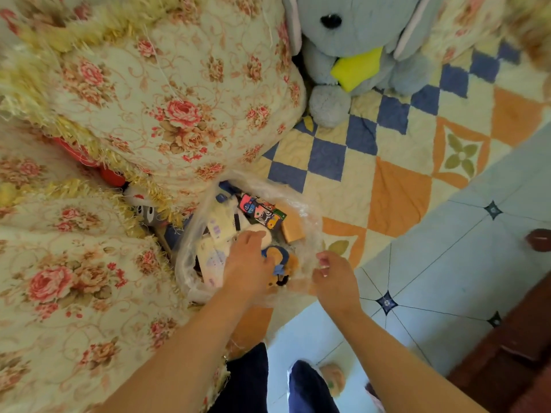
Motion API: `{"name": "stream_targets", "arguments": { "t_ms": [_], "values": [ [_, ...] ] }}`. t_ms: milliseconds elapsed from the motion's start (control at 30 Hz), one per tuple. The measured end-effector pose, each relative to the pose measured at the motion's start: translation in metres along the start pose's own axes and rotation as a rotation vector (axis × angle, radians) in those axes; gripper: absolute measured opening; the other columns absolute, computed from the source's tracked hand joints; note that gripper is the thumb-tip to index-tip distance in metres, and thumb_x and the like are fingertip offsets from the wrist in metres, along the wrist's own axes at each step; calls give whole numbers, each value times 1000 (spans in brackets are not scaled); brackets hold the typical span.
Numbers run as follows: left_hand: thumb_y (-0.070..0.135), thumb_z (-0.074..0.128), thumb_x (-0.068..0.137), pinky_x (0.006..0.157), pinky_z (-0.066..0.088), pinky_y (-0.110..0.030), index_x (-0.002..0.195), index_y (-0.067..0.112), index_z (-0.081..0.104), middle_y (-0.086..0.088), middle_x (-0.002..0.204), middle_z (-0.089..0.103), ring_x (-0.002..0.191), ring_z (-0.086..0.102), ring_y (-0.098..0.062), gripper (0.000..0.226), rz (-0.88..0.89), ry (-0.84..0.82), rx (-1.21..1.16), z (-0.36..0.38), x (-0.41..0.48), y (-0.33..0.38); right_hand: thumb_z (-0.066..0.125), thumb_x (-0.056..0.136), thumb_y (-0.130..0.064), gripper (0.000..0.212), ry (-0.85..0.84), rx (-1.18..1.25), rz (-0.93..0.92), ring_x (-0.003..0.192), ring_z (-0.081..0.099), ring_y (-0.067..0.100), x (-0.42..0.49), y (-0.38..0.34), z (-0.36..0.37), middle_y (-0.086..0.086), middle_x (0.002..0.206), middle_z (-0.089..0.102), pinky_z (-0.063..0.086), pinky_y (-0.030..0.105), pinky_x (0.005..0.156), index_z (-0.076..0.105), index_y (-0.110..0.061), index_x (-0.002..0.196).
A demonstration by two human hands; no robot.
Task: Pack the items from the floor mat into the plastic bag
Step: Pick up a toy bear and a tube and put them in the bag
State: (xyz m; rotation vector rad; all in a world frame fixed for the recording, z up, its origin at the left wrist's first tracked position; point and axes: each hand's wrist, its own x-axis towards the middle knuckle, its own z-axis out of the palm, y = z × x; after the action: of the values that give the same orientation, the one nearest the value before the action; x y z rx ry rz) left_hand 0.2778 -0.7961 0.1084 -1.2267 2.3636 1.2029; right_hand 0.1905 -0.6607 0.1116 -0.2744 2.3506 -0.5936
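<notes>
A clear plastic bag (310, 222) stands open on the quilted floor mat (396, 186) near the middle of the view. Inside it lie a colourful cartoon box (259, 211), an orange-brown box (293, 231), pale patterned packets (220, 225) and a small orange and blue plush toy (281, 260). My left hand (249, 263) reaches into the bag's mouth with fingers extended over the items, above the plush toy. My right hand (331, 277) pinches the bag's near right rim and holds it up.
Floral cushions (167, 108) crowd the left side and back. A large grey plush rabbit (360, 52) sits on the mat at the top. Pale tiled floor (465, 248) lies right of the mat. Dark wooden furniture (512, 350) stands at the lower right.
</notes>
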Motion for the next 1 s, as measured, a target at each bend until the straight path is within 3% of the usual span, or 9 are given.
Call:
{"name": "stream_targets", "arguments": {
  "t_ms": [200, 400, 567, 800, 1000],
  "values": [
    [21, 53, 89, 103, 37, -36, 136, 14, 41, -7, 138, 40, 125, 40, -24, 49, 235, -75, 156, 12, -35, 70, 49, 89, -11, 35, 137, 66, 37, 100, 57, 17, -49, 32, -49, 4, 123, 51, 45, 27, 81, 51, -15, 124],
    [20, 51, 90, 98, 38, -33, 136, 14, 40, -6, 135, 43, 123, 42, -24, 48, 485, -161, 347, 58, -97, 134, 48, 91, -11, 37, 288, 168, 135, 109, 54, 17, -120, 104, -99, 4, 129, 47, 43, 25, 84, 48, -17, 128],
    [23, 53, 90, 100, 36, -33, 135, 13, 41, -8, 137, 43, 126, 41, -25, 48, 662, -248, 453, 130, -189, 186, 48, 91, -10, 36, 468, 275, 230, 112, 52, 17, -212, 201, -138, 4, 129, 48, 38, 19, 83, 49, -16, 127],
    [27, 52, 91, 104, 30, -29, 139, 17, 36, -5, 140, 39, 128, 39, -22, 52, 983, -394, 618, 262, -354, 232, 49, 86, -8, 38, 707, 417, 434, 114, 52, 22, -364, 352, -167, 6, 124, 51, 37, 26, 94, 53, -15, 124],
    [28, 53, 91, 108, 30, -29, 139, 19, 35, -3, 139, 40, 131, 37, -19, 53, 1189, -523, 721, 350, -459, 253, 46, 88, -9, 39, 787, 489, 636, 117, 49, 18, -459, 449, -163, 4, 129, 48, 35, 25, 97, 50, -18, 126]
  ]
}}
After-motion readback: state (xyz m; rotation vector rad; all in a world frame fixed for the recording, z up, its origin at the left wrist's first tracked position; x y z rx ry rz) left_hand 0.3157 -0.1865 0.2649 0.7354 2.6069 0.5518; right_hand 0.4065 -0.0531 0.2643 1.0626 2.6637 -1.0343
